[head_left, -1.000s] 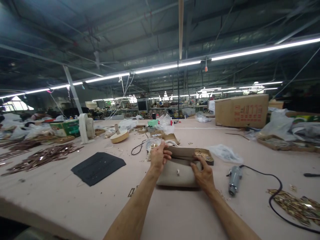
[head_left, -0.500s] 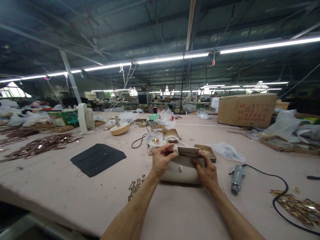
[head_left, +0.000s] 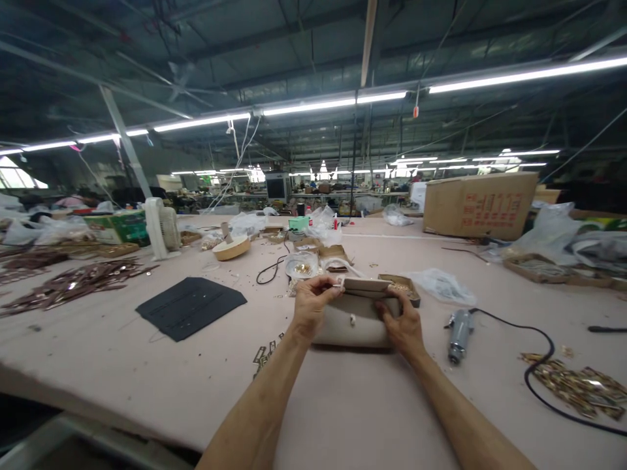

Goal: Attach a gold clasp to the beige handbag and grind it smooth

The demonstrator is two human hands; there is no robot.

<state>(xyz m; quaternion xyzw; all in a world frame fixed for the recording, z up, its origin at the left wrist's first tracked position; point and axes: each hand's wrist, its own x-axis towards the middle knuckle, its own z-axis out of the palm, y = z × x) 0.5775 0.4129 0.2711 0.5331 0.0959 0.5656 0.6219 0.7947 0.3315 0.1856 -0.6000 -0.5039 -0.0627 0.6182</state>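
A beige handbag stands on the table in front of me, its flap raised and a small metal clasp piece on its front. My left hand pinches a pale tab or strap end at the left end of the flap. Around the bag's upper right side, my right hand is closed, its thumb pressed on the front near the opening. The bag's inside and back are hidden. Left of the bag, partly behind my left forearm, lie several metal plates.
A grey power screwdriver with a black cable lies right, near a heap of gold-coloured metal parts. A black sheet and brown straps are left. Behind stand a tape roll, a white fan and a cardboard box.
The raised flap has tipped slightly lower, and my left fingers have shifted at its left end, showing less of the pale tab. My right hand keeps its hold. The camera view has shifted slightly.
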